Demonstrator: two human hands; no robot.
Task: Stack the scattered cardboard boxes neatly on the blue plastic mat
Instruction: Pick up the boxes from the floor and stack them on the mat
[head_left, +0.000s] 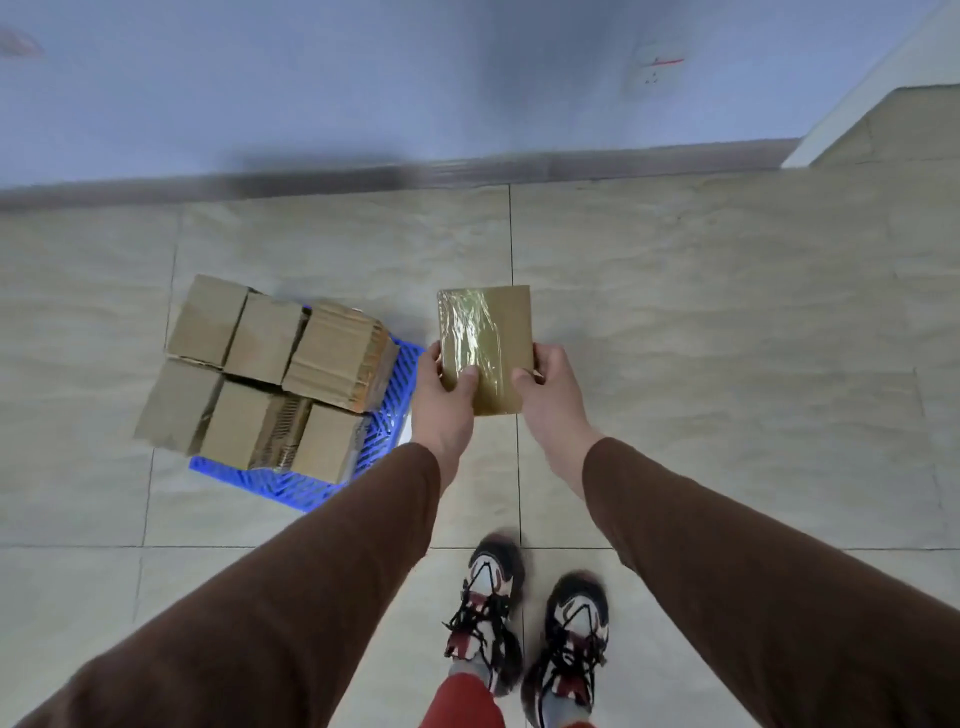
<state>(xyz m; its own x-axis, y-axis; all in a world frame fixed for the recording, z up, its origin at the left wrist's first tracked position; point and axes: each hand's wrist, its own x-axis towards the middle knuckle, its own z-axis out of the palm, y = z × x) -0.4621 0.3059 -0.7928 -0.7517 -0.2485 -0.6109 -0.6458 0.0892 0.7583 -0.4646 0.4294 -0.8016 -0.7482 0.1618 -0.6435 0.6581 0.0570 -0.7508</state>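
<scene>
On the left, brown cardboard boxes (270, 374) sit packed close together in two rows on a blue plastic mat (387, 415) with a criss-cross grid. Just right of it, both arms in brown sleeves (311, 597) reach forward. The left hand (441, 395) and the right hand (550, 389) pinch the near corners of a flat cardboard box (485, 348), thumbs on top. Shiny clear tape covers its left part. It is up above the tan tile floor (727, 338).
</scene>
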